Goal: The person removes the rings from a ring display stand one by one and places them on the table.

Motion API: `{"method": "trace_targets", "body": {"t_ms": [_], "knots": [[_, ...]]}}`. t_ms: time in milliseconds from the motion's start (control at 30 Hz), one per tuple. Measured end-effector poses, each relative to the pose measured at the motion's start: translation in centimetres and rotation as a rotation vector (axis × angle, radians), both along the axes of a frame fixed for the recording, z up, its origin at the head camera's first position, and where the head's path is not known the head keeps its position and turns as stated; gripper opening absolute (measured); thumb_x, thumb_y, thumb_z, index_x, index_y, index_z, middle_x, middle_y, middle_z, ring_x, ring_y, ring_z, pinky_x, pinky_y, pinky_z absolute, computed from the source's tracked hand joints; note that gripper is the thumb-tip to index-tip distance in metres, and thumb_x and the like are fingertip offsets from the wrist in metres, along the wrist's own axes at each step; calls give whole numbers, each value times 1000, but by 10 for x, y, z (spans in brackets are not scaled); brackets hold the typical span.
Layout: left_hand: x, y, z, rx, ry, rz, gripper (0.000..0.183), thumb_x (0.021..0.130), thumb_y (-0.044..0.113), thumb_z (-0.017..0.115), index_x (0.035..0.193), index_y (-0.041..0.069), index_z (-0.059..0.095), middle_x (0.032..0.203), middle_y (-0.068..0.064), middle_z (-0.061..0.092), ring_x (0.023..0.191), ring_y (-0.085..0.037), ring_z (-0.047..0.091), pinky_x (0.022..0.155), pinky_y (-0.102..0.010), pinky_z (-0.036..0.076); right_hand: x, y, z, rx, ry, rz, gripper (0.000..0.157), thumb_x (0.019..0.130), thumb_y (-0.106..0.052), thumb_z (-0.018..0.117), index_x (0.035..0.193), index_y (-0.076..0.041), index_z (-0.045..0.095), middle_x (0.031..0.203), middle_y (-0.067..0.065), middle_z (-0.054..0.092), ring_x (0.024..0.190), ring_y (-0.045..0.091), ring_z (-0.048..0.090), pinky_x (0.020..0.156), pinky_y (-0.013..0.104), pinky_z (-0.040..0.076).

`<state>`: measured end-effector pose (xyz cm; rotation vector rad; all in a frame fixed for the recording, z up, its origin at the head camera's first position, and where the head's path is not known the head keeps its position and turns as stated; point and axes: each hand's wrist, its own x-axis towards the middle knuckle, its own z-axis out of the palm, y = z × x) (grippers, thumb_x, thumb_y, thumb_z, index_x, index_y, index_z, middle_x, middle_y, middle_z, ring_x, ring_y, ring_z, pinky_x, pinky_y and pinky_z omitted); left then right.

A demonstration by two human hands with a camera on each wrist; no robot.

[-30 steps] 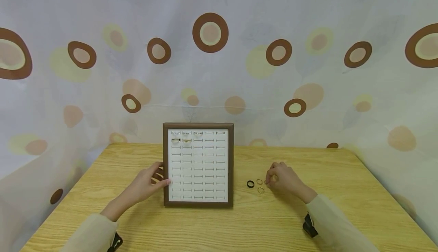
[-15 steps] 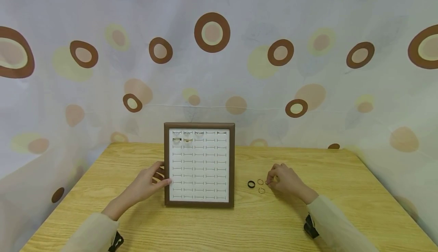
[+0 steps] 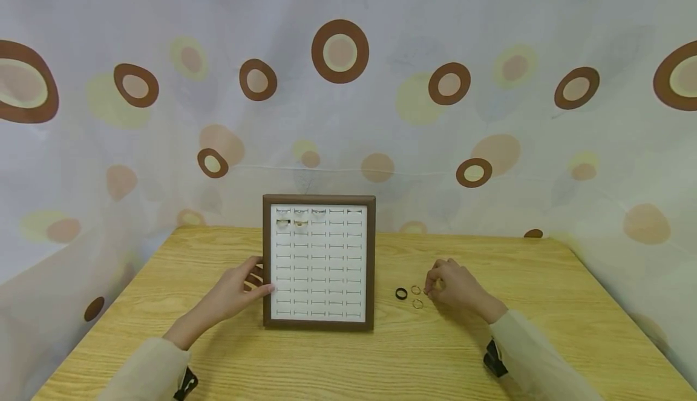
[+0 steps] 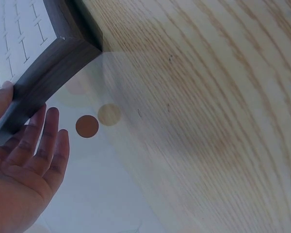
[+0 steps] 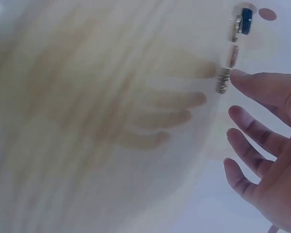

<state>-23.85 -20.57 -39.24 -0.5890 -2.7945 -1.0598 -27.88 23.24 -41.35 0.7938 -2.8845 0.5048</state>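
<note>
A brown-framed ring display board (image 3: 318, 262) with a white slotted face stands on the table, several rings in its top two rows. My left hand (image 3: 236, 286) grips its left edge, the thumb on the front, as the left wrist view shows on the board's frame (image 4: 53, 60). At the right, my right hand (image 3: 454, 286) is low over the table, thumb and forefinger pinching a small textured ring (image 5: 223, 80). Beside those fingertips lie a black ring (image 3: 401, 293) and two thin gold-coloured rings, one the lower ring (image 3: 417, 304).
The wooden table (image 3: 305, 365) reaches back to a patterned cloth (image 3: 403, 44) hung behind and at the sides. A black strap (image 3: 494, 358) shows at the right sleeve.
The head view has shifted slightly, so the scene sits a little further right. Neither hand has visibly moved against the board or the rings.
</note>
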Motion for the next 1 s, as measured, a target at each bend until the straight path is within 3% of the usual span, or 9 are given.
{"method": "trace_targets", "body": {"t_ms": [233, 300, 1000], "knots": [[-1, 0, 0, -3, 7, 1, 52, 86, 28, 64, 122, -3, 44, 102, -15, 62, 87, -23, 63, 71, -29, 55, -8, -3, 14, 3, 125, 34, 13, 72, -11, 76, 70, -18, 65, 82, 1, 58, 73, 23, 52, 76, 50, 47], [-1, 1, 0, -3, 3, 5, 52, 86, 28, 64, 122, -3, 44, 102, -15, 62, 87, -23, 63, 71, -29, 55, -8, -6, 21, 15, 151, 27, 13, 72, -11, 76, 72, -18, 65, 84, 2, 59, 74, 23, 52, 68, 44, 47], [-1, 0, -2, -5, 0, 5, 51, 86, 29, 64, 122, -2, 45, 101, -14, 63, 86, -22, 63, 70, -29, 54, -3, -57, 96, -74, 444, 89, 15, 74, -15, 75, 86, -11, 67, 88, 2, 61, 78, 19, 53, 66, 34, 45]]}}
